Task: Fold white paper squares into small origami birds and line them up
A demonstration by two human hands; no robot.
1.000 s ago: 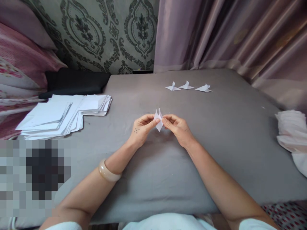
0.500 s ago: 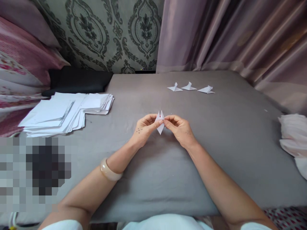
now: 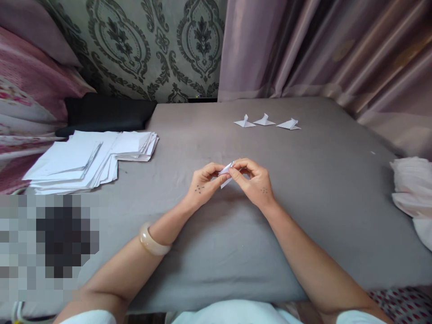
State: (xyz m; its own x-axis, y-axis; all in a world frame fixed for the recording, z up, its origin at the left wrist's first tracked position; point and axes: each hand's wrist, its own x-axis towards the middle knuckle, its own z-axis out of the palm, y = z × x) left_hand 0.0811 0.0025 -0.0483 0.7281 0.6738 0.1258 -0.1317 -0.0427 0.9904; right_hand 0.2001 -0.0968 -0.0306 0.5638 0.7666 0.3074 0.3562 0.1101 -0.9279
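Observation:
Between my two hands is a small piece of folded white paper point(image 3: 225, 170), tilted, its lower point sticking out below the thumbs. My left hand point(image 3: 204, 183) pinches its left side between thumb and fingers. From the other side, the thumb and fingertips of my right hand point(image 3: 253, 180) grip its upper right part. Both hands are raised over the middle of the grey-covered table point(image 3: 324, 198). Fingers hide much of the paper, so its full shape cannot be made out.
Three folded white paper figures point(image 3: 265, 120) stand in a row toward the back. At the left lie stacks of white paper point(image 3: 77, 157), with a black folded item point(image 3: 111, 114) behind them. A bundle of pale cloth point(image 3: 413, 189) sits at the right edge.
The folded paper has turned from upright, with two points up, to a slanted position. My right hand has shifted over its top, covering more of it.

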